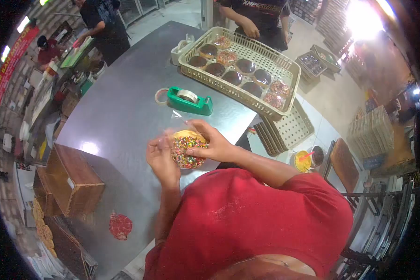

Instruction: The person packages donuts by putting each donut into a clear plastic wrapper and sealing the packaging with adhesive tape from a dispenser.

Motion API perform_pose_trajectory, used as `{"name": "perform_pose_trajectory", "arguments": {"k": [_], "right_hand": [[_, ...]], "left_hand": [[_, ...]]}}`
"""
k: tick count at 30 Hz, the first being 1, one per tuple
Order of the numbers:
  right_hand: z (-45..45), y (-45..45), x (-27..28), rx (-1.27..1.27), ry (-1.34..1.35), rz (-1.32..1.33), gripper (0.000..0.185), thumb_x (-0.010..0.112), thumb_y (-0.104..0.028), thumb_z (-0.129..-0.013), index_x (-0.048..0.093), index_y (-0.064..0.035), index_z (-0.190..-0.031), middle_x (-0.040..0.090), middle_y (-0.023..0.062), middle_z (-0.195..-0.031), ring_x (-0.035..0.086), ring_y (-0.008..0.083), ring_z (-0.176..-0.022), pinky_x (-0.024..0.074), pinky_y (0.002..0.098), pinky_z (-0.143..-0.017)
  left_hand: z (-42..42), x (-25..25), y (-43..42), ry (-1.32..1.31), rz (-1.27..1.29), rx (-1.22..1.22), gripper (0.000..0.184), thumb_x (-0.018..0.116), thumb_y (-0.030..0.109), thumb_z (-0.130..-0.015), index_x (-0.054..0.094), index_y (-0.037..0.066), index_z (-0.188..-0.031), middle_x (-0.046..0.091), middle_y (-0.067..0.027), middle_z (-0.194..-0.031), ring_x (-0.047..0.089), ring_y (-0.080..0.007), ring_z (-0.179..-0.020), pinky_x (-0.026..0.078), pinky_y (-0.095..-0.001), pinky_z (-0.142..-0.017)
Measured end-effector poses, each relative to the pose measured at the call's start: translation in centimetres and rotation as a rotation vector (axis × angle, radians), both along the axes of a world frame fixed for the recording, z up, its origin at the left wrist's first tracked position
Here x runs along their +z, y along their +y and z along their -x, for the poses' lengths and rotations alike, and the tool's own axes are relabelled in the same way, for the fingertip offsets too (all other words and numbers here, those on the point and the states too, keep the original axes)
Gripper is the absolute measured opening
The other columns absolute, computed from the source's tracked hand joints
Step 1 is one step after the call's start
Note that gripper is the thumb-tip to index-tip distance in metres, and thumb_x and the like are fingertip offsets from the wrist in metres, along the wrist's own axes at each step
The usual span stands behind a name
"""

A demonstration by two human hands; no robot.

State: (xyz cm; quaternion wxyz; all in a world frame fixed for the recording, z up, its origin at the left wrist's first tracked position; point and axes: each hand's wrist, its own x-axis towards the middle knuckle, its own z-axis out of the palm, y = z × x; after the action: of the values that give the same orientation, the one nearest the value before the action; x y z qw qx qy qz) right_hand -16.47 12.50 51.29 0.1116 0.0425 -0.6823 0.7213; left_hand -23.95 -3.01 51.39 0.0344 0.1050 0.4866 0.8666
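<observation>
A round doughnut (189,161) covered in multicoloured sprinkles is held above the metal table, close to my body. Clear plastic shows around its far side, seemingly a bag. My right hand (212,142) grips the doughnut from the right, thumb lying across the sprinkles. At the left edge is my left hand (162,156), its fingertips smeared by motion against the doughnut or its plastic; I cannot tell whether they pinch anything. Just beyond the hands stands a green tape dispenser (191,101) with a roll of clear tape, and a loose tape roll (161,96) lies beside it.
A cream plastic crate (284,108) at the table's far right holds several wrapped doughnuts, chocolate and sprinkled. Wooden boxes (77,184) and a red wrapper (120,227) are at left on the metal table (121,102). Stacked crates (273,140) stand right. Other people stand beyond.
</observation>
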Motion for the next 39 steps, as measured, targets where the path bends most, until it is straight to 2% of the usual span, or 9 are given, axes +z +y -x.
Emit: {"name": "perform_pose_trajectory", "arguments": {"k": [6,15,20,25,28,31,33,37,39], "right_hand": [[-0.4,-0.5,-0.9,-0.079,0.088,-0.013,0.082,0.085,-0.019,-0.08,0.036,-0.0007,-0.144,0.048,0.0157,-0.139,0.048,0.0226,-0.13,0.0403,0.0383,-0.109],[0.0,-0.5,-0.8,-0.161,0.268,0.09,0.076,0.079,-0.005,-0.081,0.035,-0.0003,-0.143,0.048,0.0153,-0.137,0.048,0.024,-0.129,0.0399,0.0373,-0.109],[0.0,-0.6,-0.2,-0.212,0.285,0.019,0.077,0.078,-0.018,-0.086,0.032,-0.0008,-0.144,0.05,0.0137,-0.133,0.052,0.0235,-0.123,0.0422,0.038,-0.105],[0.6,-0.5,-1.0,-0.356,0.322,-0.017,0.058,0.075,-0.014,-0.088,0.042,-0.0002,-0.134,0.056,0.0133,-0.125,0.058,0.0226,-0.112,0.0464,0.0361,-0.098],[0.7,0.1,0.3,-0.465,0.393,-0.042,0.038,0.072,-0.008,-0.089,0.054,0.0011,-0.121,0.063,0.0138,-0.119,0.062,0.0233,-0.105,0.0492,0.0356,-0.094],[1.3,2.2,3.6,-0.514,0.563,-0.498,0.018,0.072,-0.007,-0.088,0.062,0.002,-0.1,0.067,0.0142,-0.1,0.065,0.0255,-0.092,0.0507,0.0343,-0.083],[1.1,1.9,4.6,-0.528,0.569,-0.457,0.016,0.072,-0.007,-0.088,0.063,0.0018,-0.097,0.067,0.0146,-0.097,0.065,0.0263,-0.091,0.0507,0.0344,-0.082],[2.0,1.6,5.8,-0.503,0.548,-0.399,0.011,0.072,-0.006,-0.087,0.065,0.0008,-0.092,0.067,0.0148,-0.091,0.066,0.0275,-0.089,0.0508,0.0344,-0.08],[2.3,1.3,6.0,-0.432,0.484,-0.427,0.011,0.072,-0.006,-0.088,0.065,-0.0006,-0.094,0.068,0.0135,-0.091,0.066,0.0266,-0.088,0.051,0.0345,-0.08]], "left_hand": [[-0.3,1.6,-1.0,-0.132,-0.126,-0.012,0.015,0.059,0.012,-0.101,0.058,-0.002,-0.105,0.069,-0.02,-0.109,0.067,-0.0244,-0.101,0.055,-0.0366,-0.093],[2.1,4.0,-2.9,0.187,0.23,-0.006,0.018,0.057,0.018,-0.102,0.06,0.0,-0.102,0.071,-0.0161,-0.105,0.068,-0.0199,-0.095,0.053,-0.0349,-0.089],[2.9,5.9,-2.6,0.105,0.108,-0.139,0.014,0.059,0.016,-0.101,0.06,0.002,-0.1,0.071,-0.0145,-0.101,0.067,-0.0178,-0.089,0.053,-0.0326,-0.086],[2.4,6.2,-0.6,0.138,-0.06,-0.125,0.015,0.059,0.017,-0.102,0.06,0.003,-0.098,0.072,-0.0137,-0.099,0.066,-0.0166,-0.087,0.052,-0.0312,-0.084],[1.8,7.4,-1.0,0.355,0.235,-0.078,0.016,0.056,0.017,-0.103,0.06,0.003,-0.098,0.071,-0.0094,-0.096,0.066,-0.0152,-0.087,0.053,-0.0317,-0.086],[1.5,7.5,-1.7,0.338,0.275,-0.074,0.015,0.055,0.018,-0.103,0.057,0.003,-0.099,0.07,-0.0137,-0.101,0.066,-0.0189,-0.09,0.053,-0.0329,-0.086],[1.6,7.6,-1.9,0.34,0.295,-0.068,0.015,0.055,0.018,-0.103,0.056,0.003,-0.1,0.07,-0.0159,-0.104,0.067,-0.0208,-0.092,0.053,-0.0335,-0.086],[2.4,7.0,-1.7,0.421,0.049,0.042,0.014,0.054,0.017,-0.103,0.053,0.003,-0.1,0.067,-0.0185,-0.109,0.065,-0.0241,-0.099,0.054,-0.0366,-0.09],[2.5,6.8,-1.1,0.284,-0.069,-0.082,0.014,0.053,0.017,-0.104,0.052,0.003,-0.101,0.065,-0.0198,-0.113,0.064,-0.0257,-0.102,0.053,-0.0381,-0.092]]}}
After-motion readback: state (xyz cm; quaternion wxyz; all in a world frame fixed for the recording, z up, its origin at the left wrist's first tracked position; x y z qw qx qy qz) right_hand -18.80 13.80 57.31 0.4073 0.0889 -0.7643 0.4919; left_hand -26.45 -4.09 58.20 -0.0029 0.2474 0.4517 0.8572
